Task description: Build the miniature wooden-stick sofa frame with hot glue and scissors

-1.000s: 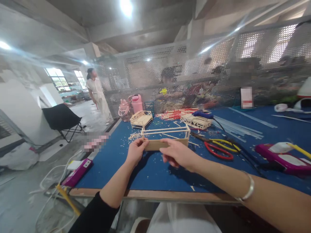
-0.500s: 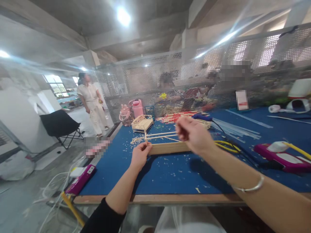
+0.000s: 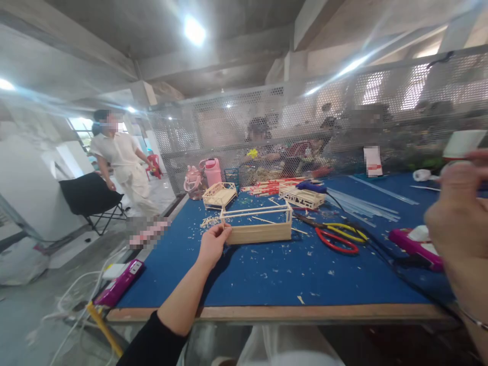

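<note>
left hand (image 3: 212, 245) pinching the near left corner of pale wooden stick frame (image 3: 257, 225) resting on blue table (image 3: 267, 274); right hand (image 3: 457, 213) raised, blurred, grip unclear; red-handled scissors (image 3: 337, 240) nearby.

L hand (image 3: 212, 244) pinches wood frame (image 3: 256, 225); R hand (image 3: 457, 213) raised.

Pale wooden stick frame (image 3: 257, 223), open-topped box shape, upright on the blue table (image 3: 267, 274), left end pinched.

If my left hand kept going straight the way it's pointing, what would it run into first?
The left hand already touches the near-left corner of the wooden stick frame, so it would push into that; depth beyond is unclear.
</note>
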### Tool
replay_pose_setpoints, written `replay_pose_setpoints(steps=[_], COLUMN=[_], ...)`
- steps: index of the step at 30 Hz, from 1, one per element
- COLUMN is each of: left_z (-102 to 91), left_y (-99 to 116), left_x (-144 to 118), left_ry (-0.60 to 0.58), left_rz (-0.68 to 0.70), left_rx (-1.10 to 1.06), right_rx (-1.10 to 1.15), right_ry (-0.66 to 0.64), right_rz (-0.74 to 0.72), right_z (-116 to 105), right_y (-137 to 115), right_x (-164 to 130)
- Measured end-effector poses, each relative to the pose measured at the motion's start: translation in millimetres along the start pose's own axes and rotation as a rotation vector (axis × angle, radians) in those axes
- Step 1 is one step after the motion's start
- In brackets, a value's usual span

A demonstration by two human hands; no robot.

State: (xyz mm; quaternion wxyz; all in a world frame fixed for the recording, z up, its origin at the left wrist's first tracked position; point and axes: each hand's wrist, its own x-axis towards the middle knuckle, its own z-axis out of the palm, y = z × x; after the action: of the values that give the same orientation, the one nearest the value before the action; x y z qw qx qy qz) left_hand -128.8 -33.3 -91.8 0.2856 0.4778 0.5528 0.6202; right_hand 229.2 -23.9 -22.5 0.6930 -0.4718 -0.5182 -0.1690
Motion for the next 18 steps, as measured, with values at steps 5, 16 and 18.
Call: replay_pose_setpoints(steps=[5, 16, 18], left_z=[-1.9, -1.3, -0.3], left_y=[-0.2, -2.7, -4.2], left_x=[2.2, 1.5, 1.8], left_ry=[-0.001, -0.003, -0.003], left_rz=[-0.032, -0.08, -0.081], left_rx=[-0.029, -0.077, -0.081], right_rx=[0.194, 0.609, 0.624], right_ry=[-0.596, -1.024, -0.952], right_rz=[0.158, 0.449, 0.446], right_z=[40.2, 116.5, 113.7], right_y=[-3.9, -5.9, -3.6], right_x=[-38.9, -91.9, -95.0])
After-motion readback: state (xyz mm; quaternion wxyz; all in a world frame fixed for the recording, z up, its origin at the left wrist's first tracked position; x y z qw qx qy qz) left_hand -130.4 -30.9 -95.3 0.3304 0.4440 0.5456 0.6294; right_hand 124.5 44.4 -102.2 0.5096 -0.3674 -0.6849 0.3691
